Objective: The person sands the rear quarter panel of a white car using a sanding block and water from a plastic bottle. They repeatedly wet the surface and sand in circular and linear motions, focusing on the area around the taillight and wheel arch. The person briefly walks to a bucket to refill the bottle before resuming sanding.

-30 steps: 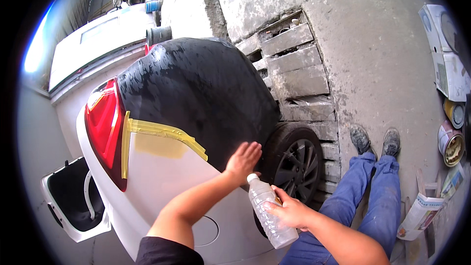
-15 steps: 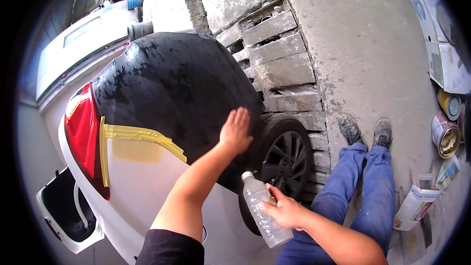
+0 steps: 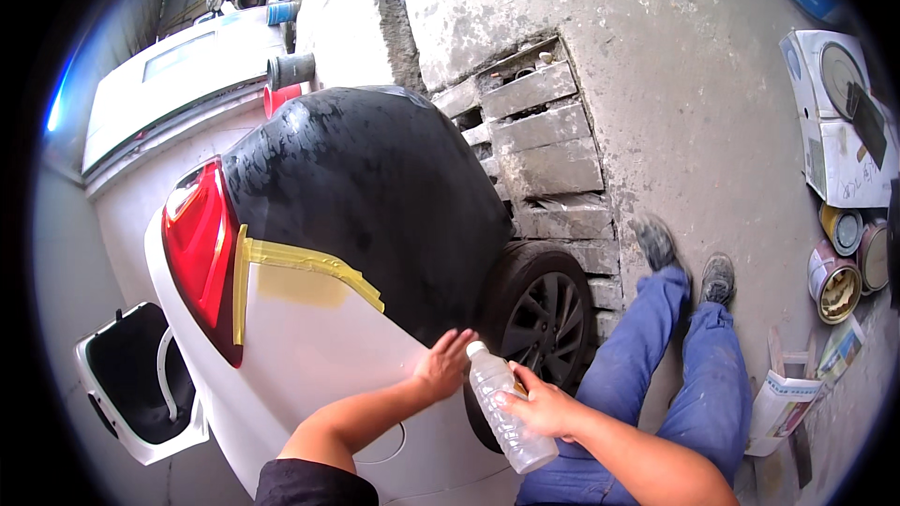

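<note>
My right hand [image 3: 544, 405] is wrapped round a clear plastic bottle [image 3: 489, 377] with a white cap, held tilted in front of the rear wheel [image 3: 539, 319]. Beside the bottle's cap, my left hand [image 3: 443, 367] has its fingers stretched out, at the lower edge of the black bumper [image 3: 375, 197] where it meets the white body panel [image 3: 300, 347]. Whether that hand touches the surface, I cannot tell. Wet-looking patches mark the bumper's upper left. Yellow masking tape [image 3: 309, 258] runs along the white panel and down beside the red tail light [image 3: 202, 253].
Slatted grate covers [image 3: 548, 136] with gaps lie in the floor beyond the wheel. To the right stand a white box [image 3: 844, 150], several paint cans [image 3: 834, 286] and a paper container [image 3: 786, 403]. An open fuel-door-like white panel [image 3: 141, 384] hangs at the left.
My left hand has come down and nearer, from the bumper above the wheel to beside the bottle's cap. The right hand still holds the bottle. My view and one foot have shifted slightly.
</note>
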Demonstrator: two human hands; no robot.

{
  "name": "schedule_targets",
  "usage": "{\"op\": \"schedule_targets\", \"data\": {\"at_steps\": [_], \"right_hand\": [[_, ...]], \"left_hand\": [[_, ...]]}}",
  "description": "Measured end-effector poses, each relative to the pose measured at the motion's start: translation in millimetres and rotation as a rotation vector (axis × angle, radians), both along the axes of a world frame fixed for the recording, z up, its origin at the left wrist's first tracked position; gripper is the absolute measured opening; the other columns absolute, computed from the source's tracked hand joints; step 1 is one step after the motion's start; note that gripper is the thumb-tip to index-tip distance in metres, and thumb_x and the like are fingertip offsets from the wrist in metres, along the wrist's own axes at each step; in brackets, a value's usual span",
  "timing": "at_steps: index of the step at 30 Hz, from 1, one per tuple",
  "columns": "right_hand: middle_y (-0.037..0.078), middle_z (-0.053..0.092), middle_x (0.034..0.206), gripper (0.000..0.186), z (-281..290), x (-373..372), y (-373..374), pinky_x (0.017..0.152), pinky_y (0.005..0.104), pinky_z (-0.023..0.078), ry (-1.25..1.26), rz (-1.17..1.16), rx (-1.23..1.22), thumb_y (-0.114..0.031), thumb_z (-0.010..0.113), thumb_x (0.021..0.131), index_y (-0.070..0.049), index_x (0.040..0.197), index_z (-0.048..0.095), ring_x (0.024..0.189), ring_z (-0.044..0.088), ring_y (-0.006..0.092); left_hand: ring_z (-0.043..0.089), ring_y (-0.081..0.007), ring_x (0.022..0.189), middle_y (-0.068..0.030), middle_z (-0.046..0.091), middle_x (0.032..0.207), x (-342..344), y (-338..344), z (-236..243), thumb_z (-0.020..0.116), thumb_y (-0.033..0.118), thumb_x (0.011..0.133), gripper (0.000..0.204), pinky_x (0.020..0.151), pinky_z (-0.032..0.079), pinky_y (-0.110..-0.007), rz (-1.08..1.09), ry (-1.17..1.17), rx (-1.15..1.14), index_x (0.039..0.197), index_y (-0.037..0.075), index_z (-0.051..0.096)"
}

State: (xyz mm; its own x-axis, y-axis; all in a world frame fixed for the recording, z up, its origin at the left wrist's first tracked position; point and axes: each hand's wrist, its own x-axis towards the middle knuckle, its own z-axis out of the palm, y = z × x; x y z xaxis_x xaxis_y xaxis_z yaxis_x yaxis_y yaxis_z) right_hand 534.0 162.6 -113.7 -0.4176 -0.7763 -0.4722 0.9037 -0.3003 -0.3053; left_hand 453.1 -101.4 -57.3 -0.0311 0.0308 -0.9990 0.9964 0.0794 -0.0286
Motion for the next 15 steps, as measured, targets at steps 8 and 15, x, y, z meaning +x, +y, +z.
{"op": "schedule_targets", "data": {"at_steps": [8, 15], "right_hand": [[0.026, 0.049, 0.142, 0.088, -40, -52, 7, 0.106, 0.0390, 0.041, 0.031, -0.018, 0.050, -0.054, 0.057, 0.093, -0.001, 0.154, 0.021, 0.130, 0.051, 0.0377], [0.025, 0.045, 0.147, 0.090, -70, -100, -4, 0.109, 0.0392, 0.038, -0.025, -0.047, 0.102, -0.055, 0.057, 0.093, 0.000, 0.154, 0.020, 0.134, 0.048, 0.0375]], "left_hand": [[0.014, -0.0281, 0.151, -0.0136, 0.023, 0.162, -194, 48, -144, 0.040, 0.066, 0.091, 0.091, 0.122, 0.007, -0.048, -0.032, 0.467, 0.096, 0.153, 0.001, 0.027], [0.006, -0.0332, 0.152, -0.0175, 0.015, 0.163, -285, 76, -228, 0.041, 0.062, 0.094, 0.091, 0.122, 0.003, -0.051, 0.021, 0.715, -0.005, 0.153, -0.003, 0.021]]}}
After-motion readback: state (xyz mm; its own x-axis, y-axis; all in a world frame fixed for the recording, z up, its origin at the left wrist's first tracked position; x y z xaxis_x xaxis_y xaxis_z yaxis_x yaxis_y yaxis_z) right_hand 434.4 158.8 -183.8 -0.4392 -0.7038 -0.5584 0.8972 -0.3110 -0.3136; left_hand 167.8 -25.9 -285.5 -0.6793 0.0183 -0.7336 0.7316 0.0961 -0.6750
